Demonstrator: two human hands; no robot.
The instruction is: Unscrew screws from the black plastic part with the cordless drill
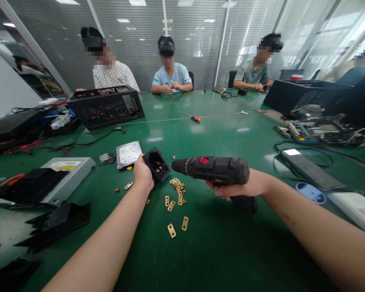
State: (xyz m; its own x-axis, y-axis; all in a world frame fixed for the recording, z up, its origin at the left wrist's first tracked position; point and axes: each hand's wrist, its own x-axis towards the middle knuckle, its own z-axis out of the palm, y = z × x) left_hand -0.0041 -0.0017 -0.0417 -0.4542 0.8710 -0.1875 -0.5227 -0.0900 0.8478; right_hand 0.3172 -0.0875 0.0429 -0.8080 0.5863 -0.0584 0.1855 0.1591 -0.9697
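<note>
My left hand (144, 172) grips a small black plastic box (162, 173) by its left side, its open face tilted toward the right. Brass-coloured parts show inside the box. In my right hand (231, 188) is a black cordless drill (213, 169) with a red switch on top. The drill's thin bit points left and reaches the box's opening; whether it touches a screw inside I cannot tell. Below the box lie several brass plates (185, 223) with two holes each, and a small heap of brass screws (182, 187).
A hard drive (128, 155) and an optical drive (53, 178) lie to the left. Computer cases (106, 107) stand farther back. An orange-handled screwdriver (195, 118) rests mid-table. Circuit boards (310, 125) and a grey power bank-like slab (313, 168) are at right. Several people sit around the table.
</note>
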